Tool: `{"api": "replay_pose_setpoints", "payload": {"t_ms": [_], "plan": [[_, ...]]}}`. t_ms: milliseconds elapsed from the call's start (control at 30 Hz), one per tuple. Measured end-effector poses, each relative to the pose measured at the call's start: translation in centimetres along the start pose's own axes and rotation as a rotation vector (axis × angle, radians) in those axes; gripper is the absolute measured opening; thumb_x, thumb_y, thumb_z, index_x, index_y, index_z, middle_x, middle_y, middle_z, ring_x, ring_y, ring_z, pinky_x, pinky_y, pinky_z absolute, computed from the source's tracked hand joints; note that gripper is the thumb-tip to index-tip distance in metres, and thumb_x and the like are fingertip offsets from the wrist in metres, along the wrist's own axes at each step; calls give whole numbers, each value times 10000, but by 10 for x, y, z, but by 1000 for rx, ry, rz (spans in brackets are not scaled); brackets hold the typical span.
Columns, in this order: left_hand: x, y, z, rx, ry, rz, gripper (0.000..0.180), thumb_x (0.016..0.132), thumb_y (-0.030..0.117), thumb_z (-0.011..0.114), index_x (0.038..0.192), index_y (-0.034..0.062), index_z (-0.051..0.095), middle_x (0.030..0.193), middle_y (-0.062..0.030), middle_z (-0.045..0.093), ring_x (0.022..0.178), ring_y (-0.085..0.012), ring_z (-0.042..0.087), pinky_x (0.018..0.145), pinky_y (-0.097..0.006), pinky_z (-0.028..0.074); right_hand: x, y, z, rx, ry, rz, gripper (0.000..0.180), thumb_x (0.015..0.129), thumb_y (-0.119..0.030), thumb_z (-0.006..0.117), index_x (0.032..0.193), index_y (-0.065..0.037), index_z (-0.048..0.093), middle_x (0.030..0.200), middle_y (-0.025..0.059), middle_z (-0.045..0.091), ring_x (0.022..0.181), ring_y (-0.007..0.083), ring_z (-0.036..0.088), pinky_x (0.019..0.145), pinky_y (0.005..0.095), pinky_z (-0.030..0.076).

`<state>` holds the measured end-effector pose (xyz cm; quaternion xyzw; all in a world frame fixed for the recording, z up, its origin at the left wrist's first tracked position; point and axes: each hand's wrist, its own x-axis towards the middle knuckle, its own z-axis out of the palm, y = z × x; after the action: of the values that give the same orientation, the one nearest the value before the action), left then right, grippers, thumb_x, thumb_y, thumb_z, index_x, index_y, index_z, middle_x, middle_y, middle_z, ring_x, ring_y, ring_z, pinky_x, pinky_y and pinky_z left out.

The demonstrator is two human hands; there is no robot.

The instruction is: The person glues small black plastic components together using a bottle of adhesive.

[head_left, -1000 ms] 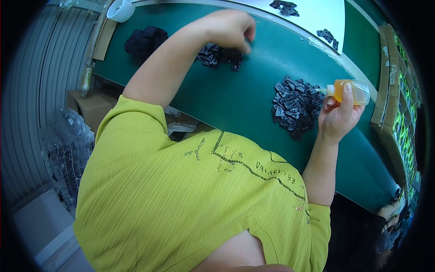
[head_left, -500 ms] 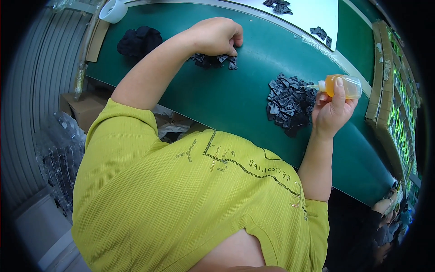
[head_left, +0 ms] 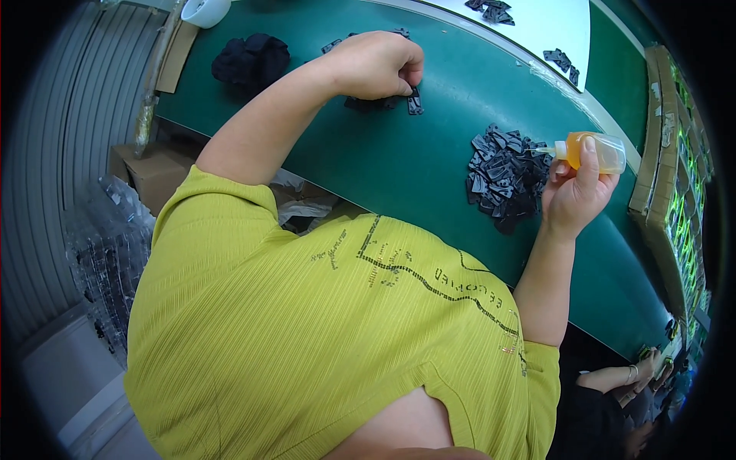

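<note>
My left hand (head_left: 379, 65) reaches over the table with thumb and forefinger closed at the end of a small flat black part (head_left: 415, 103). More black parts (head_left: 369, 104) lie partly hidden under that hand and wrist. In my right hand (head_left: 575, 195) is a clear squeeze bottle (head_left: 602, 153) with orange liquid, lying on its side in my grip. Its thin nozzle (head_left: 543, 149) points left, over the right edge of a heaped pile of black parts (head_left: 502, 176).
A crumpled black cloth (head_left: 251, 61) lies left of my forearm, near a white round container (head_left: 205, 11). Beyond the green table (head_left: 437, 153) is a white board (head_left: 529, 38) with black parts. A cardboard-edged rack (head_left: 655, 153) stands right. Another person's hand (head_left: 640, 372) shows lower right.
The whole view has shifted slightly, moving things rightward in the picture. A few black parts beyond my left wrist have come into sight. My right hand keeps hold of the bottle.
</note>
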<state>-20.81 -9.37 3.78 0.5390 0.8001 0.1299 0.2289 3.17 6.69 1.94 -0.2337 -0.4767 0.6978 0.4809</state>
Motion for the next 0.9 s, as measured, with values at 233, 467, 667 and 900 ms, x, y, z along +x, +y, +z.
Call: {"api": "replay_pose_setpoints", "payload": {"t_ms": [233,467,667,900], "plan": [[1,11,5,-105,148,5,162,786,105,705,929,41,663,774,-47,621,715,-152,595,626,-287,478,0,0,-4,-3,7,23,210,867,-116,660,979,-68,489,807,58,590,472,69,475,397,176,391],[0,56,37,-642,326,125,124,838,83,674,923,2,633,766,-16,631,621,-67,586,557,-193,470,-3,1,-1,-13,4,-31,234,858,-105,666,994,-64,479,799,70,590,473,81,498,401,186,407],[14,80,64,-1191,-68,-137,186,853,67,659,1009,-24,613,796,-67,662,640,-126,669,556,-199,512,-6,9,-5,-195,-96,-191,392,846,-149,700,1081,-31,409,830,80,585,506,74,536,432,185,448],[14,81,68,-1184,-120,-172,171,846,57,649,991,-31,630,781,-76,664,622,-127,664,560,-203,521,-8,16,-4,-287,-192,-278,325,864,-113,677,1076,-47,441,867,89,580,538,105,562,458,195,465]]}}
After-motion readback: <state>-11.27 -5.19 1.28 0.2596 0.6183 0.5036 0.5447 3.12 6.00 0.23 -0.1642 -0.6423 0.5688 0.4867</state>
